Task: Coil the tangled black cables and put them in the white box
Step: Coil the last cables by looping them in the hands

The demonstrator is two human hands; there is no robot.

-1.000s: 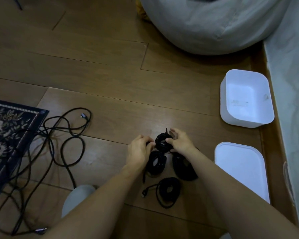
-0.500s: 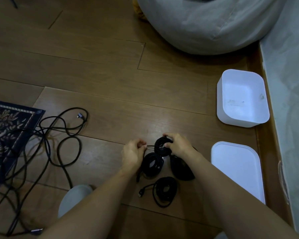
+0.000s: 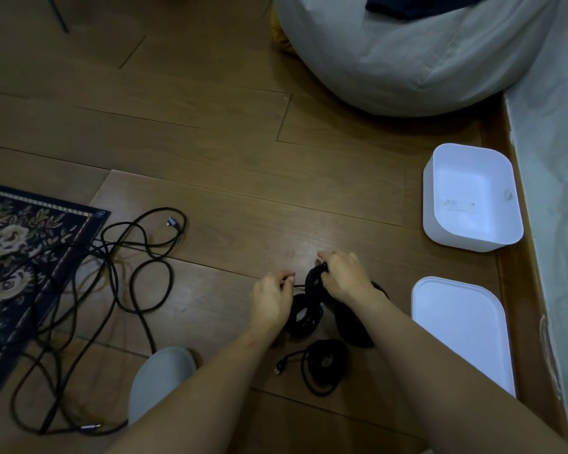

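Head view, looking down past two bare forearms onto the wooden floor [image 3: 210, 152]. Nearest me sit a grey slipper [image 3: 163, 371] and one finished coil [image 3: 325, 363], its plug end trailing loose. Just beyond, two more coils [image 3: 304, 317] lie side by side, partly under the wrists. Above them the right hand [image 3: 341, 278] is curled round a small coil [image 3: 313, 280] held upright. The left hand [image 3: 271, 298] pinches that cable's thin free end, drawn taut between the two hands. I'd guess the tail is being wrapped round to lock the loops.

A slipped pinch or too hard a tug could let the loops spring open and drop onto the coils beneath, knotting with them. The near coil's loose plug might also snag a forearm.

Just beside the right forearm lies the white lid [image 3: 463, 332], easy to nudge. Toward the floor's left edge the tangled cables [image 3: 138, 257] sprawl off the rug [image 3: 20, 257] corner, well apart from the hands. By the right edge the white box [image 3: 466, 240] stands open with no cable in it, and bare boards lie between it and the hands. At the far edge a pale beanbag [image 3: 407, 60] closes things off.
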